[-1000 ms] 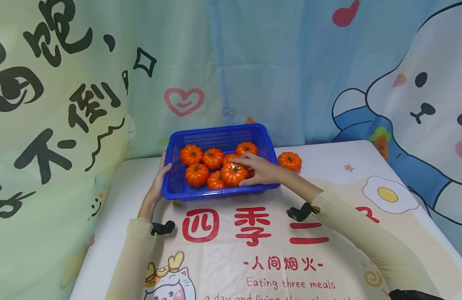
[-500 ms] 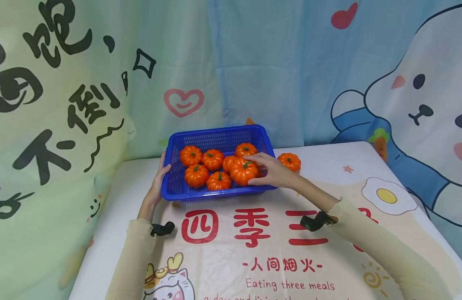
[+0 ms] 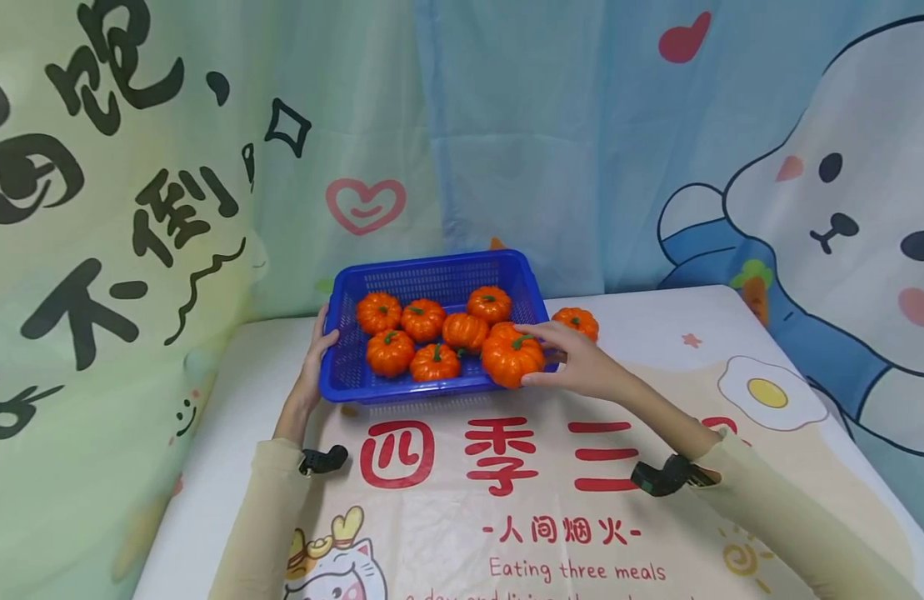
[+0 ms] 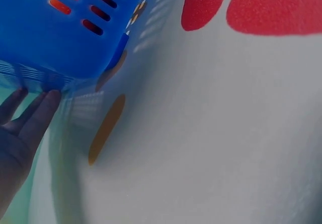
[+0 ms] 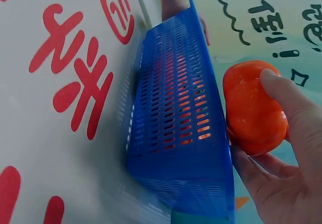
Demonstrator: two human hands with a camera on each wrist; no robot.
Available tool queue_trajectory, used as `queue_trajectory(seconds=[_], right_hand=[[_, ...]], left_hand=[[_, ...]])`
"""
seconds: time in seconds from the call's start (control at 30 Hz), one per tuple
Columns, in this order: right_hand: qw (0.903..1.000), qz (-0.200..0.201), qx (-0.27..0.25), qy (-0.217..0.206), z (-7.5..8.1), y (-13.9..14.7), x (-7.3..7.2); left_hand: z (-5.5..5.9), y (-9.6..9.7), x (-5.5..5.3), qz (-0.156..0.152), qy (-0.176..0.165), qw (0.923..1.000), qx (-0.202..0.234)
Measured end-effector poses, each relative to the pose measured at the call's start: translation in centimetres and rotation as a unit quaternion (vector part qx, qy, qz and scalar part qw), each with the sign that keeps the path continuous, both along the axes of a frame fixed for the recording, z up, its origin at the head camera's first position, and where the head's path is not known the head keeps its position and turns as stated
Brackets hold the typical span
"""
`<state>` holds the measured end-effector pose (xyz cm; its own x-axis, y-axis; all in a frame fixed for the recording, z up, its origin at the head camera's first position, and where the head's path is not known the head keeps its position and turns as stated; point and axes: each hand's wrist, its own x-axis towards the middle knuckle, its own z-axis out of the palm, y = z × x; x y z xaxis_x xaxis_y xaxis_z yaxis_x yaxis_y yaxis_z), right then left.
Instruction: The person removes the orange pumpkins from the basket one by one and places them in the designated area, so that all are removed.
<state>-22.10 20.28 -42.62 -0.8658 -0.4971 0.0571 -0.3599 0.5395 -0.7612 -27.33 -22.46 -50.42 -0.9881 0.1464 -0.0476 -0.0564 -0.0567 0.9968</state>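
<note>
A blue plastic basket (image 3: 432,387) with mesh walls holds several small orange toy pumpkins (image 3: 390,353). My right hand (image 3: 581,367) grips another pumpkin (image 3: 512,356) over the basket's front right rim, thumb and fingers on either side of it. The right wrist view shows this gripped pumpkin (image 5: 254,108) just above the rim, the thumb pressing its top. At the basket's left end my left hand (image 3: 312,358) holds the rim, with the thumb on the edge. Its fingertips (image 4: 50,98) touch the blue plastic from outside in the left wrist view.
One more pumpkin (image 3: 577,321) sits on the table right of the basket, partly behind my right hand. A printed cloth (image 3: 447,467) covers the table. A patterned curtain (image 3: 521,150) hangs close behind the basket.
My right hand has moved right with its pumpkin, from over the pumpkins in the basket to the front right rim. The left hand and the basket stay nearly in place.
</note>
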Motion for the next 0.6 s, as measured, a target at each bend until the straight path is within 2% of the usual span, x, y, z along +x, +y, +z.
queue_trajectory(seconds=[0.2,0.43,0.6], right_hand=[[1.0,0.002,-0.006,0.0,0.3,0.9,1.4],[0.9999,-0.003,-0.011,0.009,0.1,1.5,2.2],[0.9995,-0.005,-0.017,0.025,0.1,2.1,2.9]], left_hand=[[-0.1,-0.2,0.1,-0.003,-0.001,1.0,0.005],[-0.1,-0.3,0.0,0.0,0.008,0.9999,0.006],[-0.2,-0.1,-0.1,-0.002,0.003,0.9999,0.011]])
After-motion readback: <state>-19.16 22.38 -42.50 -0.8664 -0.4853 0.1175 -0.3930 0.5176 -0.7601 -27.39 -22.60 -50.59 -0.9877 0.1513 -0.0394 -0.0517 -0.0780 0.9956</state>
